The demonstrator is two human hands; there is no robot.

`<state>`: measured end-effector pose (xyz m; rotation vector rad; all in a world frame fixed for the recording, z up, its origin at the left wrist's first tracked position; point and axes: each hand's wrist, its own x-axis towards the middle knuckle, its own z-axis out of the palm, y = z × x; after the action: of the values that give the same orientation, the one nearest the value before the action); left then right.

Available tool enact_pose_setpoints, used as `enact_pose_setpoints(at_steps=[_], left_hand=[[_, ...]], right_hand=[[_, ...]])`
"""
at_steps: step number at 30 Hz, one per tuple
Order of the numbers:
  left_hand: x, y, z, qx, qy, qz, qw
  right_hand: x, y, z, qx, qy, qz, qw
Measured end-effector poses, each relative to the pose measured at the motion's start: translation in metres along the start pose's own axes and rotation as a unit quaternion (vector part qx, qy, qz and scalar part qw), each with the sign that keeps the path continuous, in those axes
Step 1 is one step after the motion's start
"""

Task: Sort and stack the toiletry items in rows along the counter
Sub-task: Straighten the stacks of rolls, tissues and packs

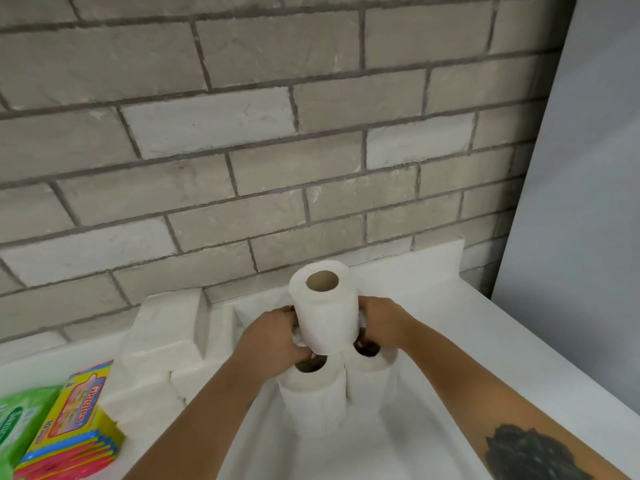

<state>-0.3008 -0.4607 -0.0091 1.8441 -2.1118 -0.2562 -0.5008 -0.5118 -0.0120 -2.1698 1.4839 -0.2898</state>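
Observation:
A white toilet paper roll [325, 310] stands upright on top of a cluster of other white rolls [311, 393] on the white counter [467, 341]. My left hand [273, 337] grips its lower left side and my right hand [381, 320] grips its lower right side. Two lower rolls show their dark cores in front of my fingers; others behind them are mostly hidden. To the left, white wrapped tissue packs [162, 344] are stacked in stepped rows against the wall.
At the lower left lie a green wipes pack [20, 420] and a yellow and red Giggles packet [79, 410] on several colourful packs. A grey brick wall [242, 150] backs the counter. A pale panel [581, 202] stands at the right.

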Motion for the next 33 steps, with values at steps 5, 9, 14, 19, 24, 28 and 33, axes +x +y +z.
enact_pose_setpoints(at_steps=[5, 9, 14, 19, 24, 28, 33], left_hand=[[0.014, 0.026, 0.016, -0.025, -0.005, 0.011, 1.000], [0.027, 0.050, 0.027, -0.031, 0.003, 0.013, 0.999], [0.045, 0.073, 0.040, -0.047, 0.001, 0.009, 0.999], [0.061, 0.091, 0.048, -0.051, 0.002, 0.008, 0.999], [0.074, 0.102, 0.055, -0.058, 0.007, 0.012, 0.998], [0.082, 0.108, 0.059, -0.062, 0.012, 0.016, 0.998], [0.089, 0.112, 0.063, -0.058, 0.019, 0.021, 0.998]], right_hand=[[-0.008, 0.028, -0.014, -0.018, 0.011, 0.027, 0.999], [-0.011, 0.050, -0.029, -0.022, 0.023, 0.049, 0.998], [-0.013, 0.073, -0.048, -0.035, 0.032, 0.065, 0.997], [-0.012, 0.092, -0.061, -0.013, 0.037, 0.071, 0.997], [-0.008, 0.103, -0.072, -0.005, 0.030, 0.074, 0.997], [-0.005, 0.112, -0.077, -0.003, 0.028, 0.084, 0.996], [-0.002, 0.117, -0.080, 0.002, 0.027, 0.095, 0.995]])
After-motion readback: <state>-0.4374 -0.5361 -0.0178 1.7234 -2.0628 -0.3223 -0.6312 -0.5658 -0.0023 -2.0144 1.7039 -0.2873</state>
